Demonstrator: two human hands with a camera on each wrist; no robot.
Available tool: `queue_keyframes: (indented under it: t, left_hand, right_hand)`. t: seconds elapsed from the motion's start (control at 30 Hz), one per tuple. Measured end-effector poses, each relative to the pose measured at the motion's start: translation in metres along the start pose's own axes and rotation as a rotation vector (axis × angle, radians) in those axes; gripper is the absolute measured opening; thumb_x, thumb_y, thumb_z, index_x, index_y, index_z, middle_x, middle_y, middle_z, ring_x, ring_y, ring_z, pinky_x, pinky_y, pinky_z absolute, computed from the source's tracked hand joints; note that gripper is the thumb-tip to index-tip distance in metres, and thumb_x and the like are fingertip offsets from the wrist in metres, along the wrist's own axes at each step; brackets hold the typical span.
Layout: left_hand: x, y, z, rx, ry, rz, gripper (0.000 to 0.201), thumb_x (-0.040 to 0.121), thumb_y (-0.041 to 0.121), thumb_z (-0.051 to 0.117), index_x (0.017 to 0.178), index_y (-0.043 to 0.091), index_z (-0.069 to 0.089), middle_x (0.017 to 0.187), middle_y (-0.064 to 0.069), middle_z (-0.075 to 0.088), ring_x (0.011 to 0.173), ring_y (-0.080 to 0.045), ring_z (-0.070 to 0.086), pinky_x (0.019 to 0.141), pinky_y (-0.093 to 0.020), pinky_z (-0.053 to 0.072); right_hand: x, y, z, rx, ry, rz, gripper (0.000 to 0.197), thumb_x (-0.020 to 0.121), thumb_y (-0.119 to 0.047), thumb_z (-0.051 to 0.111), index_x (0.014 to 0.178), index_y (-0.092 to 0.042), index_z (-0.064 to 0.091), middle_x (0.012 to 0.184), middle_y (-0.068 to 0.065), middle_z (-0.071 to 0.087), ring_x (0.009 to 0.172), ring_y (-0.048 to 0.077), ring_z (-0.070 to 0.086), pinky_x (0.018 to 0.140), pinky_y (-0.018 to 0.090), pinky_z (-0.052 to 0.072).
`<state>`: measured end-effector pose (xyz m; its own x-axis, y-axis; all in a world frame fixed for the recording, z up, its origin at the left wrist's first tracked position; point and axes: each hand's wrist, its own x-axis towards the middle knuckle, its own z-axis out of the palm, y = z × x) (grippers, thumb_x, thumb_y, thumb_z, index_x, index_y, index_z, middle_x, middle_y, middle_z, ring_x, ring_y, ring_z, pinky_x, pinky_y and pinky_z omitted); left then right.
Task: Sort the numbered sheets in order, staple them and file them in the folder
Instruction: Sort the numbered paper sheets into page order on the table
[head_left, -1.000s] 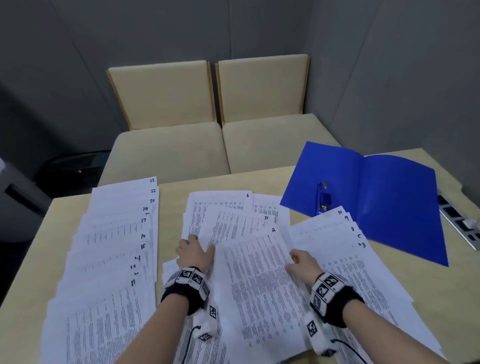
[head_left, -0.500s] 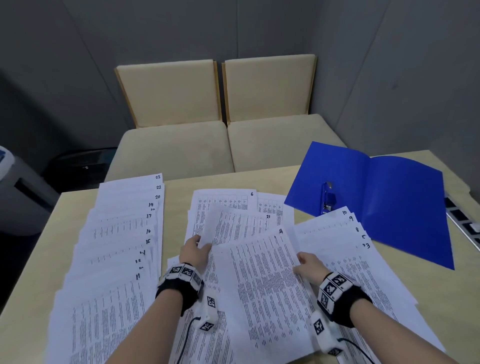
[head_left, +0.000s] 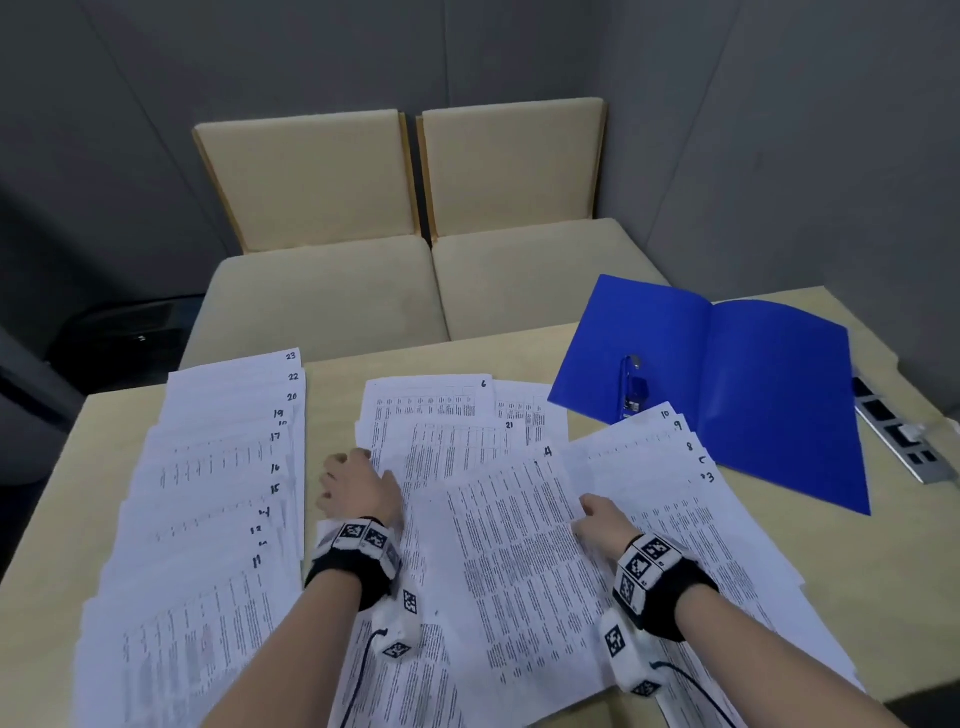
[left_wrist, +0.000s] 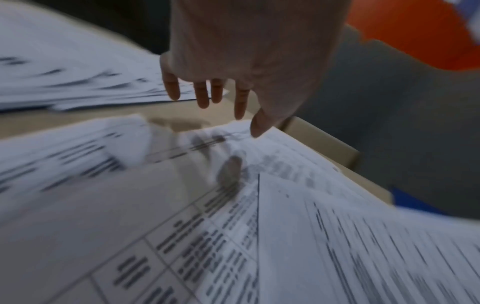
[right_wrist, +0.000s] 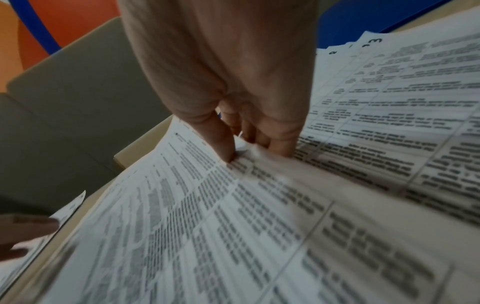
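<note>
With her right hand (head_left: 597, 517) pinching sheet 4 (head_left: 511, 525) and her left hand (head_left: 358, 488) hovering spread and empty, she is risking dragging the loose middle pile (head_left: 431, 415) toward the fan at three o'clock (head_left: 670, 467).

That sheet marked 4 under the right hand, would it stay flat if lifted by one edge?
Probably not. The sheet marked 4 is one thin page, and it already buckles where the right hand pinches its edge, so it would likely droop. Lying on other loose sheets, it may also slide easily.
</note>
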<state>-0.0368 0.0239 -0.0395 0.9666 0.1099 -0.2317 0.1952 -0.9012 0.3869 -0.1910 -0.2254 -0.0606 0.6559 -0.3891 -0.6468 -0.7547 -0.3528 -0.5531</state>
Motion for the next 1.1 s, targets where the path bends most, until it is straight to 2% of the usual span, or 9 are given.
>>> queue_keyframes:
  t: [0.1, 0.17, 0.23, 0.33, 0.47, 0.73, 0.9, 1.03, 1.1]
  left_hand:
    - [-0.021, 0.03, 0.007, 0.006, 0.019, 0.321, 0.032, 0.092, 0.025, 0.053, 0.124, 0.018, 0.05, 0.13, -0.009, 0.041, 0.12, -0.029, 0.042, 0.1, -0.045, 0.031]
    - [-0.042, 0.05, 0.016, -0.008, -0.036, 0.511, 0.031, 0.095, 0.027, 0.049, 0.125, 0.02, 0.049, 0.127, -0.005, 0.042, 0.118, -0.024, 0.043, 0.1, -0.04, 0.032]
    - [-0.064, 0.071, 0.031, -0.011, -0.104, 0.661, 0.032, 0.095, 0.029, 0.046, 0.126, 0.022, 0.048, 0.127, -0.002, 0.043, 0.116, -0.02, 0.044, 0.1, -0.037, 0.034]
    - [-0.097, 0.098, 0.055, 0.024, -0.207, 0.825, 0.033, 0.094, 0.03, 0.046, 0.126, 0.021, 0.049, 0.126, -0.002, 0.045, 0.113, -0.021, 0.047, 0.095, -0.035, 0.037]
    - [-0.132, 0.123, 0.085, 0.164, -0.349, 0.945, 0.037, 0.094, 0.031, 0.048, 0.129, 0.019, 0.045, 0.128, -0.004, 0.044, 0.117, -0.026, 0.044, 0.096, -0.039, 0.034]
    - [-0.152, 0.169, 0.126, 0.44, -0.394, 0.887, 0.052, 0.087, 0.035, 0.059, 0.129, 0.012, 0.038, 0.129, -0.01, 0.04, 0.119, -0.03, 0.039, 0.099, -0.046, 0.034]
    - [-0.152, 0.184, 0.129, 0.517, -0.433, 0.803, 0.069, 0.075, 0.033, 0.073, 0.129, 0.014, 0.034, 0.13, -0.011, 0.037, 0.122, -0.031, 0.035, 0.102, -0.046, 0.031]
    - [-0.15, 0.188, 0.13, 0.592, -0.471, 0.781, 0.074, 0.072, 0.034, 0.076, 0.13, 0.014, 0.034, 0.132, -0.012, 0.038, 0.123, -0.031, 0.035, 0.103, -0.046, 0.029]
    - [-0.149, 0.186, 0.131, 0.586, -0.473, 0.792, 0.074, 0.071, 0.036, 0.077, 0.129, 0.013, 0.037, 0.131, -0.012, 0.038, 0.122, -0.031, 0.035, 0.102, -0.046, 0.03]
  right_hand:
    - [-0.004, 0.004, -0.01, 0.06, 0.053, 0.04, 0.012, 0.088, 0.002, 0.035, 0.091, -0.008, 0.04, 0.083, 0.001, 0.041, 0.084, 0.02, 0.041, 0.074, 0.029, 0.033]
    - [-0.009, 0.016, -0.021, 0.11, 0.111, 0.115, 0.022, 0.089, 0.001, 0.032, 0.105, -0.002, 0.048, 0.102, 0.011, 0.051, 0.096, 0.027, 0.05, 0.085, 0.033, 0.041]
    - [-0.016, 0.034, -0.035, 0.144, 0.182, 0.181, 0.031, 0.089, 0.0, 0.032, 0.114, 0.0, 0.051, 0.117, 0.014, 0.055, 0.109, 0.031, 0.052, 0.095, 0.036, 0.042]
    - [-0.032, 0.067, -0.061, 0.144, 0.294, 0.274, 0.038, 0.089, -0.002, 0.035, 0.123, -0.002, 0.051, 0.129, 0.017, 0.054, 0.118, 0.033, 0.05, 0.1, 0.034, 0.04]
    - [-0.047, 0.105, -0.094, 0.039, 0.323, 0.407, 0.046, 0.095, -0.008, 0.035, 0.14, -0.002, 0.038, 0.146, 0.018, 0.039, 0.13, 0.034, 0.041, 0.102, 0.033, 0.035]
    - [-0.035, 0.133, -0.123, -0.155, 0.248, 0.473, 0.047, 0.094, -0.016, 0.04, 0.139, -0.004, 0.037, 0.144, 0.016, 0.041, 0.125, 0.032, 0.046, 0.094, 0.029, 0.04]
    - [-0.032, 0.127, -0.129, -0.291, 0.203, 0.463, 0.042, 0.091, -0.018, 0.047, 0.13, -0.003, 0.045, 0.126, 0.014, 0.056, 0.099, 0.028, 0.056, 0.075, 0.026, 0.043]
    - [-0.025, 0.123, -0.14, -0.312, 0.372, 0.319, 0.054, 0.075, -0.021, 0.062, 0.123, -0.017, 0.038, 0.123, 0.009, 0.045, 0.111, 0.028, 0.05, 0.091, 0.039, 0.045]
    - [-0.016, 0.117, -0.152, -0.189, 0.399, 0.206, 0.058, 0.072, -0.017, 0.07, 0.123, -0.016, 0.042, 0.127, 0.011, 0.044, 0.116, 0.03, 0.047, 0.094, 0.038, 0.043]
